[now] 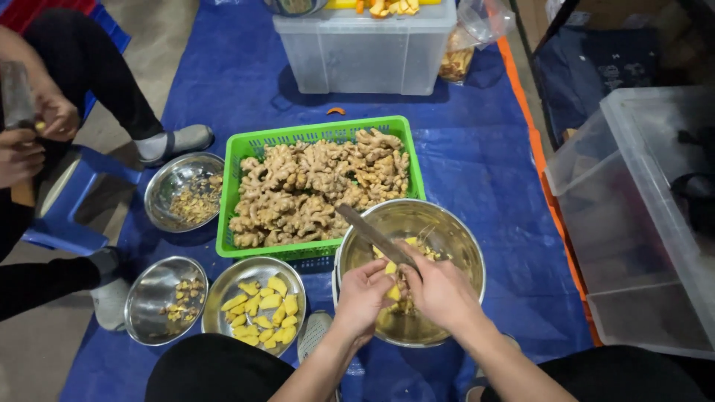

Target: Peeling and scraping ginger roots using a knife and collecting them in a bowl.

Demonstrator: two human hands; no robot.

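Light is soft and fairly dim, falling from above onto the green basket (319,134), which with its heap is the most evenly lit, sharpest area. Just below the basket, the large steel bowl (454,238) throws bright glare off its rim and inner wall; the smaller steel bowls (160,290) to the basket's left show milder sheen. Shadows are short and diffuse. Far left of the basket, a co-worker's hands (30,126) are motion-blurred. Straight lines right of the basket bow with wide-angle distortion, and corners darken.

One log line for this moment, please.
left hand: holds yellow peeled ginger piece | right hand: holds long metal knife | over: round steel bowl
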